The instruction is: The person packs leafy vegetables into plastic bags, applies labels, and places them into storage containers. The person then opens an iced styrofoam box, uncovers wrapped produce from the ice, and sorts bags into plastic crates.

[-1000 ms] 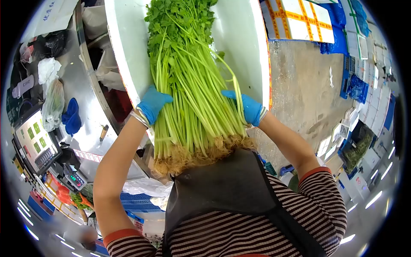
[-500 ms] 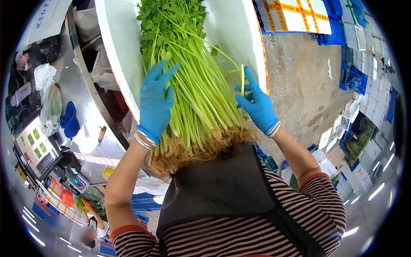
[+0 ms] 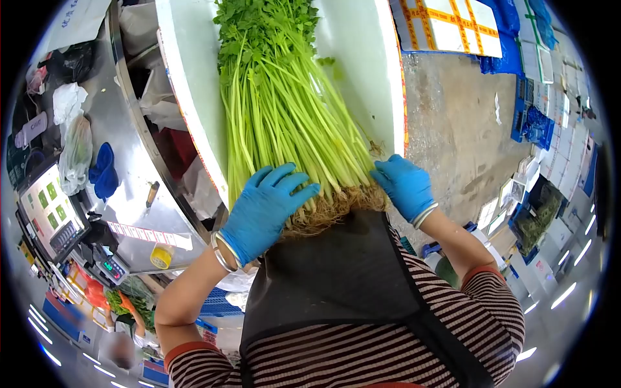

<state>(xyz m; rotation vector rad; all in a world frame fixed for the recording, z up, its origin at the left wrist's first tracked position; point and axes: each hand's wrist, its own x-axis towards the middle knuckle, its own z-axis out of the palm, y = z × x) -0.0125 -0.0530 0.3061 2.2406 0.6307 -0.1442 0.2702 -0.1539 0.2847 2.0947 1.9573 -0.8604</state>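
Note:
A large bundle of leafy green stalks (image 3: 291, 116) lies in a white foam box (image 3: 372, 64), its brown roots (image 3: 323, 212) towards my dark apron. My left hand (image 3: 262, 210), in a blue glove, rests over the root end at the left with its fingers spread. At the right edge of the roots is my right hand (image 3: 406, 186), also blue-gloved; its fingers point at the roots, and its thumb side and fingertips are partly hidden. Whether it pinches anything there cannot be made out.
On the left, a metal table (image 3: 129, 161) holds a blue cloth (image 3: 103, 171), a knife (image 3: 152, 193), yellow tape (image 3: 161, 257), plastic bags and a screen (image 3: 52, 210). A taped white box (image 3: 453, 26) stands at the upper right. Another person (image 3: 121, 349) is at the lower left.
Both hands have moved down from the stalks towards the root end. The loose stalk that was by my right hand no longer sticks out at the right.

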